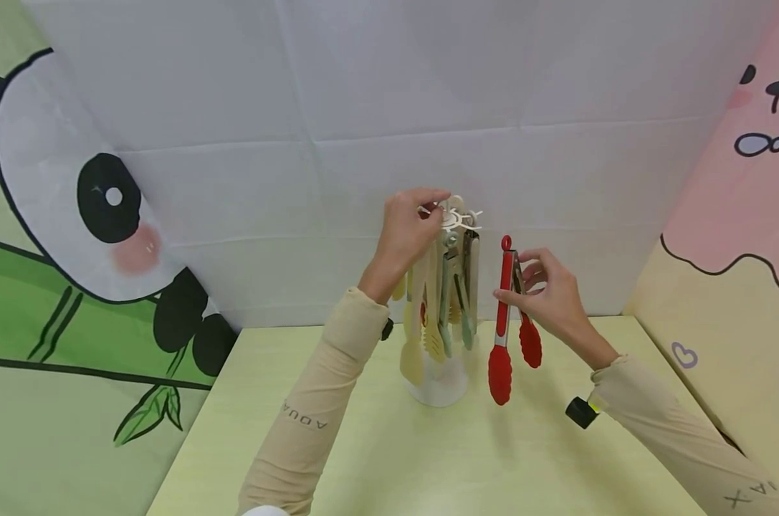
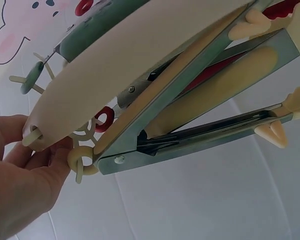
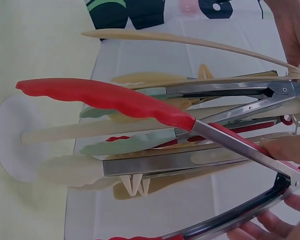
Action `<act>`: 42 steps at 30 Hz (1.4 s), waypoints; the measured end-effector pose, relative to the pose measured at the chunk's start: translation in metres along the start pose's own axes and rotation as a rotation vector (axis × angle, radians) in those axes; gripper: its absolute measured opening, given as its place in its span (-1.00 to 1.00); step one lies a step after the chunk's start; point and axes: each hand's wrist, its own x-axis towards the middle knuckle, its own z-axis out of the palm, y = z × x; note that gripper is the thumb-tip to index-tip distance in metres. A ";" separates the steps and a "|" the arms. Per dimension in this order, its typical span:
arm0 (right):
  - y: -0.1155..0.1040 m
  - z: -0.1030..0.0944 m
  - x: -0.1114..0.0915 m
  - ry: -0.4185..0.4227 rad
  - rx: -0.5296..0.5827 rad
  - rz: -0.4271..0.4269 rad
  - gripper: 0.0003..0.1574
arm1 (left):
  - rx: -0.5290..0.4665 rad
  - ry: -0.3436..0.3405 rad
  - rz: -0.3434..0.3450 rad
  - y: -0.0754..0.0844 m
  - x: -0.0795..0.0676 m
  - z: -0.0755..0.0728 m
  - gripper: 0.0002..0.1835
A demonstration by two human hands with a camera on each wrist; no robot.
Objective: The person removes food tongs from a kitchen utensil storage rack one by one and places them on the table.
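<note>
Left hand (image 1: 407, 225) pinches the hooks (image 1: 452, 221) of the rack (image 1: 438, 390), likely steadying it (tools (image 2: 90, 90) hang by their ends). Right hand (image 1: 549, 292) pinches red tongs (image 1: 502, 315) high up, beside the rack, ring (image 1: 506, 242) on top, so heads (image 1: 500, 376) dangle free.
</note>
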 end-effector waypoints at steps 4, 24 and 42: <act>0.003 0.001 -0.002 -0.003 -0.021 0.022 -0.29 | -0.010 -0.006 -0.015 -0.001 0.000 0.000 -0.69; 0.029 0.019 -0.011 -0.014 -0.115 0.119 -0.33 | -0.021 -0.026 -0.041 0.001 0.000 0.000 -0.69; 0.042 0.033 -0.014 -0.009 -0.209 0.198 -0.30 | 0.004 -0.027 -0.030 0.001 -0.002 0.001 -0.70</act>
